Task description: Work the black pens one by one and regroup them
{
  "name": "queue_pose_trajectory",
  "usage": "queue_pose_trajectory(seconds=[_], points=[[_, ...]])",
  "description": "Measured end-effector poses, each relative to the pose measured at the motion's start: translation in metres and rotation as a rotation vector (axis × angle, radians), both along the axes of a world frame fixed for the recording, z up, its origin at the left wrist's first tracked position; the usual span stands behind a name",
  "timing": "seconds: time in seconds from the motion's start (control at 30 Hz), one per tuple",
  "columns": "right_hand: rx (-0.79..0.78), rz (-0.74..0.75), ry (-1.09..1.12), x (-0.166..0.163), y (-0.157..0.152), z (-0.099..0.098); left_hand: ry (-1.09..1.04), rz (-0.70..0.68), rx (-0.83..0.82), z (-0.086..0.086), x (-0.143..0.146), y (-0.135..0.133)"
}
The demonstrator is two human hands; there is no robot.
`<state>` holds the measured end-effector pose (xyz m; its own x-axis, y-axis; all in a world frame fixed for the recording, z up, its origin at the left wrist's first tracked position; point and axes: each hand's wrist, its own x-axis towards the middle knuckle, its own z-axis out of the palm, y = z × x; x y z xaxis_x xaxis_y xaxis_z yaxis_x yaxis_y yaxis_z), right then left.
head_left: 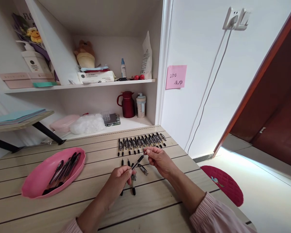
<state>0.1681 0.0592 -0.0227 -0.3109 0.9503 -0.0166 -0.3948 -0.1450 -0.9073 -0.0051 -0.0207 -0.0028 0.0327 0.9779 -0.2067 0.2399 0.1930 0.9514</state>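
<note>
A black pen (pixel 138 160) slants between my two hands above the table. Its lower end sits in the closed fingers of my left hand (pixel 122 178). At the upper end, the thumb and fingertips of my right hand (pixel 157 159) pinch the pen's tip; the small part between them is hard to make out. A dark, clear-ended pen cap (pixel 143 169) lies on the tabletop just below the held pen. Partly hidden by my left hand are a couple more pens (pixel 133 187). Beyond my hands, a row of black pens and caps (pixel 135 144) is laid side by side.
On the left, a pink tray (pixel 29 186) holds several dark pens (pixel 65 171). Behind the wooden table (pixel 87 207) are shelves with a red jug (pixel 128 104), a cup (pixel 141 105) and a bagged white bundle (pixel 88 124). A red stool (pixel 224 184) stands right.
</note>
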Motion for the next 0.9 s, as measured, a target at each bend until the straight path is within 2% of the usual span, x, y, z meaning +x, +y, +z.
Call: queue_pose_trajectory(seconds=[0.5,0.9], points=[[-0.008,0.019,0.012,-0.003,-0.005,0.002,0.035,0.015,0.000,0.002,0.001,-0.001],[-0.042,0.041,0.021,-0.005,-0.005,-0.002,0.297,0.044,0.282,-0.009,0.002,0.000]])
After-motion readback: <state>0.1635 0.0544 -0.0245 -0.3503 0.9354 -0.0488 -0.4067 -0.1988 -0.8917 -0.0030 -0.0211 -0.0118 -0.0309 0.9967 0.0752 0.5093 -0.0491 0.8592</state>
